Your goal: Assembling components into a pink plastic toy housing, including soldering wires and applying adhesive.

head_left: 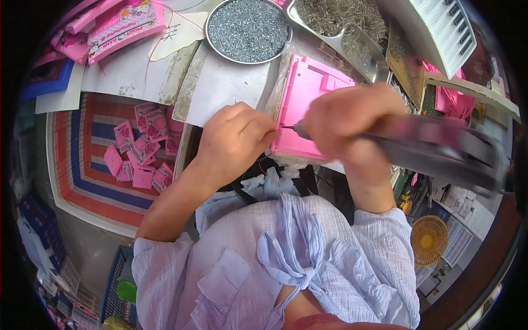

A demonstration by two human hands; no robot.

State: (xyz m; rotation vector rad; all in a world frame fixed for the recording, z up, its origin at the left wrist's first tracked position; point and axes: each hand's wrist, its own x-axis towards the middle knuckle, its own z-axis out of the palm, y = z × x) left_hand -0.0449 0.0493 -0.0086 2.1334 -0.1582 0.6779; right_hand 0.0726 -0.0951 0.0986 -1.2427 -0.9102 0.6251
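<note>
A pink plastic panel (300, 104) lies on the worktable in front of me, with raised ribs and a small block on its upper side. My left hand (236, 137) has its fingers closed at the panel's left edge; its fingertips are partly hidden. My right hand (357, 118) wraps round a dark power screwdriver (434, 154), whose body is smeared by motion and stretches off to the right. The thin bit points left and reaches the panel's near-left part, close to my left fingertips. Whether a screw sits under the tip is too small to tell.
A round metal bowl of small silvery parts (247, 30) stands beyond the panel. Right of it is a steel tray (335, 41) of small screws or springs. Pink printed cases (126, 33) are stacked far left. A striped-lined bin (99, 192) holds several pink pieces. A yellow basket (429, 240) sits lower right.
</note>
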